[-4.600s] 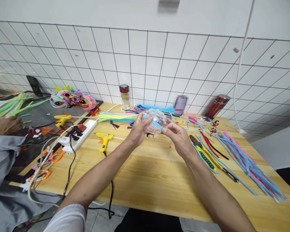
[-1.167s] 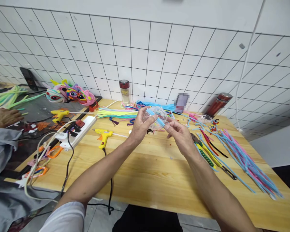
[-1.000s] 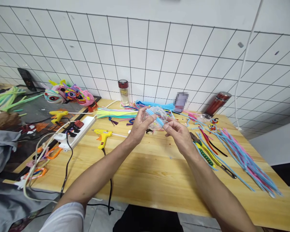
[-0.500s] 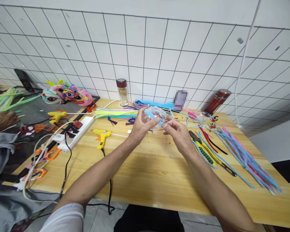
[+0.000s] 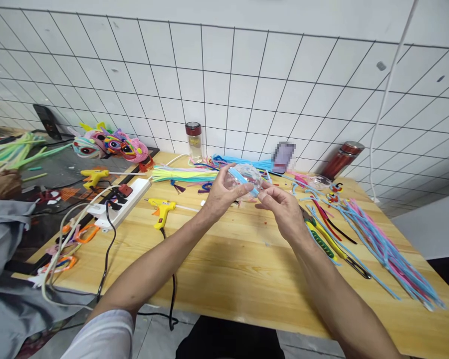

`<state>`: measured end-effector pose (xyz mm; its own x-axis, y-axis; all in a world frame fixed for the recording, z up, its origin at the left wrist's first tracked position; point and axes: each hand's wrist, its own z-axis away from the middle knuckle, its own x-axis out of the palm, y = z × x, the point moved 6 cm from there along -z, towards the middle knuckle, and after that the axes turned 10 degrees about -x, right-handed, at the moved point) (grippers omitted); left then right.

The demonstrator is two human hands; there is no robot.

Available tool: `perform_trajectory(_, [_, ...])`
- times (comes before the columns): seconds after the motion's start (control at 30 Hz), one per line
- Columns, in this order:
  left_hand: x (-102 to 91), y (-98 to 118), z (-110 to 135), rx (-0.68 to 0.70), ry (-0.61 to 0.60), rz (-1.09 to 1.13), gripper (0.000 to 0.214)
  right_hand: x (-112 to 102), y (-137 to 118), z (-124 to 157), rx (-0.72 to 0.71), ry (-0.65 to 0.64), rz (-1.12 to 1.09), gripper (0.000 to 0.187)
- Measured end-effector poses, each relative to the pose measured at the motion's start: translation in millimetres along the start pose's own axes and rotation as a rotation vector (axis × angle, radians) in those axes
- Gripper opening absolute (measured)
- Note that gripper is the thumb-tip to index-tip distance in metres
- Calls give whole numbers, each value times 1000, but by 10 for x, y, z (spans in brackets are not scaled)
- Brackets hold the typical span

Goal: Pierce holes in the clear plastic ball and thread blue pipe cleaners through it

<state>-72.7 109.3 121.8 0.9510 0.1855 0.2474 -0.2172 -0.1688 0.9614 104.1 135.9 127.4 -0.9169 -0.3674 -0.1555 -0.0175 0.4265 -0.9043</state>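
A clear plastic ball [image 5: 247,175] is held above the wooden table [image 5: 232,269], and my left hand [image 5: 220,192] is wrapped round its left side. A light blue pipe cleaner [image 5: 243,181] runs across the ball's front. My right hand [image 5: 282,209] pinches the lower right end of that pipe cleaner against the ball. Both hands are closed and almost touch each other.
A yellow glue gun [image 5: 162,209] and a white power strip [image 5: 121,204] lie to the left. Pliers and a heap of blue and pink pipe cleaners [image 5: 374,239] lie to the right. Two bottles [image 5: 193,141] stand by the tiled wall. Another person's hand [image 5: 0,182] is at far left.
My hands have stayed on the ball and the blue pipe cleaner, with only small shifts of the fingers. The camera view has swung slightly.
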Motion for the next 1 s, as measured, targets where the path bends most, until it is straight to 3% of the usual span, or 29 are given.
perform_trajectory(0.3, [-63,-25,-18,76,5,-109,77,15,-15,11,78,29,-58,37])
perform_trajectory(0.57, [-74,-10,-19,64,18,-114,62,-4,43,0,18,36,-1,34])
perform_trajectory(0.83, [-82,-64,-41,-109,65,121,41,37,7,25,-66,37,171,24])
perform_trajectory(1.0, [-40,-57,-5,-186,51,184,43,52,-8,25,-77,51,170,23])
